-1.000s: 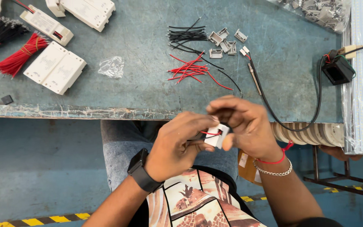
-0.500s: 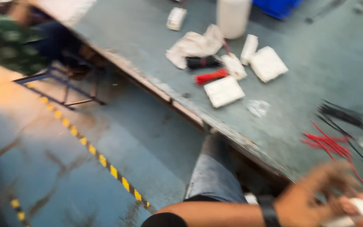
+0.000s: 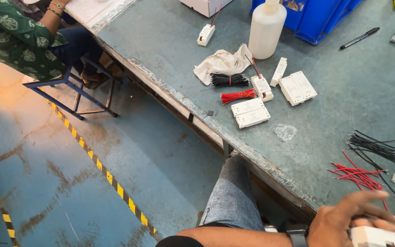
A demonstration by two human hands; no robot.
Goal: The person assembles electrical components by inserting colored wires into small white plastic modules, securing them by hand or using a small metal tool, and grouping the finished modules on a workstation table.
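My left hand (image 3: 341,219), with a dark watch on its wrist, is at the bottom right edge of the view and grips a small white plastic box (image 3: 373,237). Thin black wires run from the box toward the table. Further fingers (image 3: 392,223) lie on the box's right side; my right hand is otherwise out of frame. Just above the hands, loose red wires (image 3: 357,176) and loose black wires (image 3: 373,144) lie on the grey-green table (image 3: 344,100).
On the table lie white boxes (image 3: 250,113), a red wire bundle (image 3: 238,96), a black bundle (image 3: 228,80), a cloth (image 3: 220,64), a white bottle (image 3: 266,27), a blue bin (image 3: 316,18) and a pen (image 3: 360,38). Another person in green (image 3: 14,36) sits top left.
The view has swung left and away from my hands, which were centred a second ago. The floor, the table's far end and a seated person have come into sight.
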